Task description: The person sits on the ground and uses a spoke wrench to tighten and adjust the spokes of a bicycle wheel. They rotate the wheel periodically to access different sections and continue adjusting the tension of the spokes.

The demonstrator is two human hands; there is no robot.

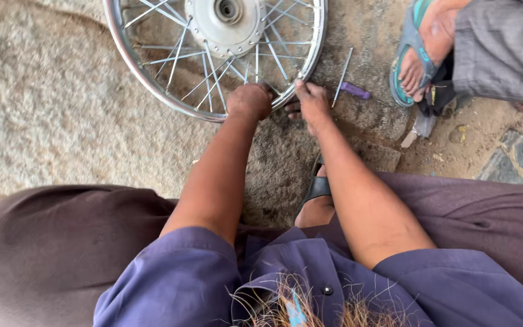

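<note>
Flat on the stony ground, spoked wheel, hub facing up, far half cut off by the upper edge. Left hand fisted over near rim, contents hidden; right hand pinching same rim beside it. Just right of the wheel, purple-handled tool pointing away, steeply tilted.

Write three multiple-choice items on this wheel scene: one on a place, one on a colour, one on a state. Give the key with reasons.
1. Where are both hands?
A. on the wheel rim's near edge
B. on the hub
C. on the knees

2. What colour is the handle of the tool lying right of the rim?
A. red
B. purple
C. yellow

3. How does the wheel lie?
A. upright
B. hanging
C. flat on the ground

Key: A, the left hand and right hand meet at the rim's near edge; B, the handle is purple; C, the rim and hub face up from the stone ground.
</note>
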